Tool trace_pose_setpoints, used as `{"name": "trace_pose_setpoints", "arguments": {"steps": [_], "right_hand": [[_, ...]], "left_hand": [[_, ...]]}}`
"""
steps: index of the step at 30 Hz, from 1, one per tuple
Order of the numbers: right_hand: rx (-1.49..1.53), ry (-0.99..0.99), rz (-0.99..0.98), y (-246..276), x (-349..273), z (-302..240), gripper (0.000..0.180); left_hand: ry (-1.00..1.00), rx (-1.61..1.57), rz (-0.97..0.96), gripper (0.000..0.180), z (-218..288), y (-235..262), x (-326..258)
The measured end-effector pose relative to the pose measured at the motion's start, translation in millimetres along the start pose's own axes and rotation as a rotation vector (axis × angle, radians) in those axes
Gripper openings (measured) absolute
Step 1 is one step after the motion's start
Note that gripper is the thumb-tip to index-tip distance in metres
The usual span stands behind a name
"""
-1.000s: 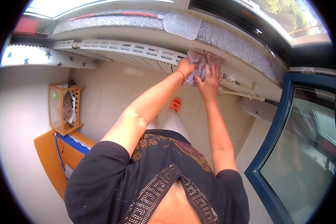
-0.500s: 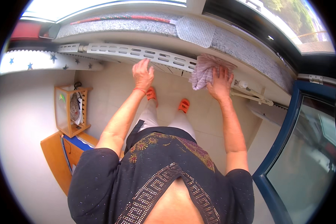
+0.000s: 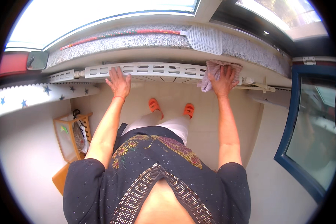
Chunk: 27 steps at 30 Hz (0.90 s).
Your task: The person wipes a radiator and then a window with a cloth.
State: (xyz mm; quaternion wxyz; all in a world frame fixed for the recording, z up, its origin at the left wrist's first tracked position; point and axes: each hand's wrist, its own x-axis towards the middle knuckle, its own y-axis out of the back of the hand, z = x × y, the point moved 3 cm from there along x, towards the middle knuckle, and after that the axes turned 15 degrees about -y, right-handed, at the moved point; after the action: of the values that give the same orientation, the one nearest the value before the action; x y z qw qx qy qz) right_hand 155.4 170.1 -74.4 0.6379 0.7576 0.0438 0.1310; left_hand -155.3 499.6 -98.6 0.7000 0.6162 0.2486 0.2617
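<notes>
A white slotted radiator (image 3: 156,70) runs along the wall below the windowsill. My left hand (image 3: 118,84) rests its outstretched fingers on the top edge, toward the radiator's left part, and holds nothing. At the right end, my right hand (image 3: 224,83) grips and presses a crumpled pinkish-grey cloth (image 3: 212,71) against the top. The cloth bunches out around the fingers and hangs a little over the front edge. My palm hides part of it.
A fly swatter (image 3: 205,39) with a red patterned handle lies on the speckled sill (image 3: 246,52). A dark-blue framed window (image 3: 287,138) stands open at right. White valve pipes (image 3: 259,86) join the radiator's right end. A wooden rack (image 3: 69,138) stands at left.
My left hand has moved left along the radiator and its fingers have straightened onto the top. My right hand stays on the cloth at the right end. The whole view has shifted.
</notes>
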Motion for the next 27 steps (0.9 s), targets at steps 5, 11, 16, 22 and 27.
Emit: {"name": "trace_pose_setpoints", "arguments": {"steps": [5, 11, 16, 22, 27], "right_hand": [[0.015, -0.086, 0.034, -5, -13, -11, 0.065], [0.159, 0.053, 0.235, -36, -9, -6, 0.038], [0.253, 0.31, 0.223, -27, -52, -107, 0.031], [0.476, 0.527, -0.017, -19, -103, -189, 0.036], [0.572, 0.366, 0.099, 21, -63, -95, 0.036]], "left_hand": [[-0.084, 0.058, -0.067, 0.082, -4, 0, -5], [-0.063, 0.031, -0.137, 0.086, 8, 11, -1], [-0.029, 0.073, -0.187, 0.088, 7, 14, 0], [-0.038, 0.158, -0.26, 0.084, 9, 13, 3], [-0.027, 0.205, -0.25, 0.08, -2, 12, -4]]}}
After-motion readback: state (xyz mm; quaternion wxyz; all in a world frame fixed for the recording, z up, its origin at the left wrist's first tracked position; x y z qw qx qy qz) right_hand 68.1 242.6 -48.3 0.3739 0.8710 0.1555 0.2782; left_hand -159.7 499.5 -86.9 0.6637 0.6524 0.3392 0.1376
